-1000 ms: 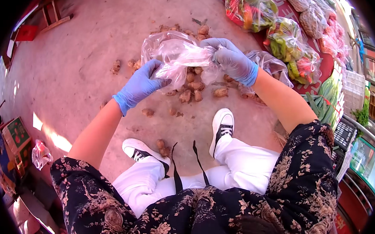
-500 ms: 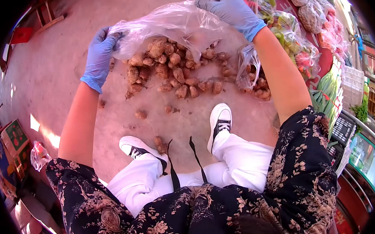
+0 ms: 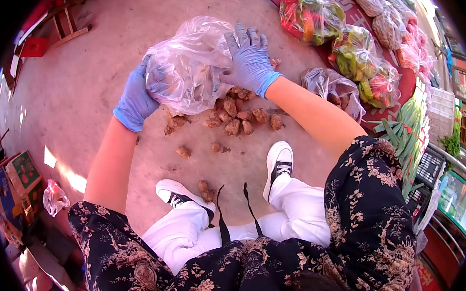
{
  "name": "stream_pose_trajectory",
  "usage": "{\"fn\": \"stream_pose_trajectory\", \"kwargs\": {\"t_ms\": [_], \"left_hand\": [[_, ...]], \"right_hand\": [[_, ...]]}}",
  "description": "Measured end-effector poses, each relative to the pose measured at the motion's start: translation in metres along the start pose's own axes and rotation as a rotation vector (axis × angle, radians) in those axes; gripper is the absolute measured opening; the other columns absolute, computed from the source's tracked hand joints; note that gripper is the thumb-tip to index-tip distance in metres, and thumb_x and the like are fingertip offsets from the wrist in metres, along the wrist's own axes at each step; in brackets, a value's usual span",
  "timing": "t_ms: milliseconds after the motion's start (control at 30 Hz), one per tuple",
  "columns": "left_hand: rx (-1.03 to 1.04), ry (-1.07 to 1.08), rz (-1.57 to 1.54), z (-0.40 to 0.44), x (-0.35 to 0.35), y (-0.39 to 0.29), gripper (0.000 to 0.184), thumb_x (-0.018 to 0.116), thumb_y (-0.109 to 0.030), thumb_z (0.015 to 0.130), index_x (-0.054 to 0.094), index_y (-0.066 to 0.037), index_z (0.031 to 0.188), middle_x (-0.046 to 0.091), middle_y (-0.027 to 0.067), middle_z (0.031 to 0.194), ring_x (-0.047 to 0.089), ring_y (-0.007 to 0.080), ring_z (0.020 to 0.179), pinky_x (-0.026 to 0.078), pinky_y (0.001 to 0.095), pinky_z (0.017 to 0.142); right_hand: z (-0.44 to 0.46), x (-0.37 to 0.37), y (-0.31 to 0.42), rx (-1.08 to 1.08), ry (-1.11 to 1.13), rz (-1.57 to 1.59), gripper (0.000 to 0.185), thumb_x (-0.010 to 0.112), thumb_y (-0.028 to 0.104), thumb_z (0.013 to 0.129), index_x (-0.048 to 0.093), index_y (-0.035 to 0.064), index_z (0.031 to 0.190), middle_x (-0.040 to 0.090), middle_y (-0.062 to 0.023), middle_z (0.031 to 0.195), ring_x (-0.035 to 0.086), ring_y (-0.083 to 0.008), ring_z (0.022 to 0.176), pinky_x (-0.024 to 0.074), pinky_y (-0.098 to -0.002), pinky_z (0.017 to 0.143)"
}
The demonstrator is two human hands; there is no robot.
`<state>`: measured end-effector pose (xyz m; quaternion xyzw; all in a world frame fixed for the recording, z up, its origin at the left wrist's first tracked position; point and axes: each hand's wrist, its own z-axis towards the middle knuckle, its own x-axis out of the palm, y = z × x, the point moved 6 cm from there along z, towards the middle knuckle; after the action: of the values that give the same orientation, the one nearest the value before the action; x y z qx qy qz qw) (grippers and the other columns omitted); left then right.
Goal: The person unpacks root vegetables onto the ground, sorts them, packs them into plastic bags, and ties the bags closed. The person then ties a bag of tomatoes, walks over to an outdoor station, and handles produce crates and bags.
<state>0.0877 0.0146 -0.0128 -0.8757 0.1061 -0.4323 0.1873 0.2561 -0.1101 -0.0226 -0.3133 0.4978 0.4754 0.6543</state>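
Note:
A clear plastic bag (image 3: 191, 68), puffed out and crumpled, hangs over a heap of brown root vegetables (image 3: 236, 113) on the floor. My left hand (image 3: 138, 95), in a blue glove, is closed on the bag's left side, with its fingertips partly hidden behind the plastic. At the bag's right edge is my right hand (image 3: 250, 59), also gloved, its fingers spread and its palm turned down. The bag covers much of the heap. Single roots lie nearer my shoes, one small group (image 3: 206, 190) beside the left shoe.
Another bag of roots (image 3: 336, 91) lies to the right. Beyond it are bags of peppers (image 3: 313, 15), green onions (image 3: 408, 124) and a black crate (image 3: 428, 165). Boxes (image 3: 24, 171) and a small plastic bag (image 3: 55, 197) are at the left. A wooden stool (image 3: 65, 22) stands at the upper left.
The bag went from bunched to stretched wide, and is now puffed out further left. My right hand has moved down and left from its raised position, and its fingers have spread.

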Motion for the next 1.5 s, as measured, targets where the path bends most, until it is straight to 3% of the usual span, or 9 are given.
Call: {"fn": "stream_pose_trajectory", "kwargs": {"t_ms": [100,333,400,567,733,933,1167,1333,1500], "left_hand": [[-0.085,0.006,0.046,0.008,-0.027,-0.002,0.031,0.04,-0.023,0.094,0.052,-0.003,0.114,0.06,0.0094,0.105,0.06,0.0203,0.093,0.051,0.0359,0.085],[-0.006,-0.121,0.528,0.009,-0.071,-0.011,0.028,0.049,-0.019,0.091,0.052,-0.002,0.113,0.06,0.0096,0.105,0.059,0.018,0.092,0.05,0.0312,0.083],[0.047,-0.256,0.638,0.023,-0.096,-0.012,0.03,0.051,-0.018,0.09,0.051,-0.001,0.114,0.059,0.0101,0.106,0.059,0.0176,0.093,0.049,0.0303,0.084],[0.124,-0.106,0.161,0.037,-0.082,0.012,0.036,0.046,-0.026,0.092,0.049,0.0,0.116,0.059,0.0125,0.105,0.058,0.0228,0.095,0.048,0.0349,0.086],[-0.465,0.304,0.069,0.001,-0.044,0.082,0.038,0.042,-0.03,0.093,0.053,0.0,0.112,0.06,0.0138,0.104,0.058,0.0246,0.096,0.046,0.036,0.088],[-1.26,0.782,1.508,-0.137,-0.06,0.141,0.053,0.053,-0.053,0.08,0.062,-0.008,0.106,0.065,0.008,0.099,0.06,0.0215,0.09,0.045,0.0345,0.082],[-1.073,0.608,2.328,-0.152,-0.152,0.101,0.061,0.061,-0.06,0.064,0.065,-0.014,0.103,0.065,0.0102,0.097,0.061,0.0294,0.091,0.047,0.0388,0.079],[-0.604,0.563,2.42,-0.144,-0.133,0.107,0.04,0.064,-0.045,0.067,0.066,-0.014,0.093,0.066,0.0086,0.083,0.063,0.0263,0.083,0.047,0.0412,0.078],[-0.066,-0.358,2.566,-0.135,-0.108,-0.005,0.019,0.067,-0.024,0.071,0.062,-0.014,0.087,0.065,0.0071,0.082,0.062,0.0253,0.085,0.04,0.047,0.088]], "right_hand": [[0.007,0.034,-0.022,0.038,0.213,-0.016,0.048,0.059,0.036,0.078,0.059,-0.0032,0.105,0.05,-0.0203,0.12,0.047,-0.0328,0.111,0.0339,-0.0433,0.095],[0.02,0.02,-0.007,1.099,0.434,2.195,0.028,0.043,0.018,0.091,0.06,-0.003,0.1,0.062,-0.0114,0.093,0.059,-0.0208,0.084,0.0472,-0.031,0.076],[0.015,0.027,0.01,1.105,0.619,2.203,0.03,0.043,0.027,0.093,0.057,0.0004,0.097,0.055,-0.0043,0.064,0.051,-0.0147,0.056,0.0435,-0.0275,0.053],[-0.049,0.015,0.072,0.474,1.548,1.786,0.044,0.04,0.047,0.092,0.06,0.0082,0.088,0.036,0.0044,0.05,0.033,-0.0083,0.042,0.0239,-0.0233,0.039],[-0.109,0.004,0.115,-0.344,1.656,0.947,0.054,0.055,0.066,0.072,0.071,0.016,0.085,0.061,-0.006,0.072,0.057,-0.0199,0.069,0.0441,-0.0315,0.063],[-0.142,0.011,0.097,-0.813,1.198,-0.038,0.023,0.062,0.026,0.073,0.071,0.014,0.091,0.068,-0.0081,0.09,0.063,-0.026,0.082,0.0474,-0.0368,0.067],[-0.187,0.023,0.106,-0.876,1.206,0.031,0.017,0.059,0.015,0.068,0.071,0.0085,0.078,0.067,-0.0102,0.076,0.062,-0.0271,0.073,0.0444,-0.0388,0.057],[-0.152,-0.011,0.131,-1.116,1.007,-0.038,0.024,0.055,0.017,0.069,0.07,0.0039,0.083,0.066,-0.0151,0.079,0.061,-0.0311,0.082,0.037,-0.0459,0.092],[-0.046,-0.004,0.118,-0.79,0.569,-0.258,0.039,0.047,0.014,0.075,0.06,-0.0129,0.099,0.059,-0.0273,0.105,0.051,-0.0398,0.107,0.0117,-0.0533,0.109]]}}
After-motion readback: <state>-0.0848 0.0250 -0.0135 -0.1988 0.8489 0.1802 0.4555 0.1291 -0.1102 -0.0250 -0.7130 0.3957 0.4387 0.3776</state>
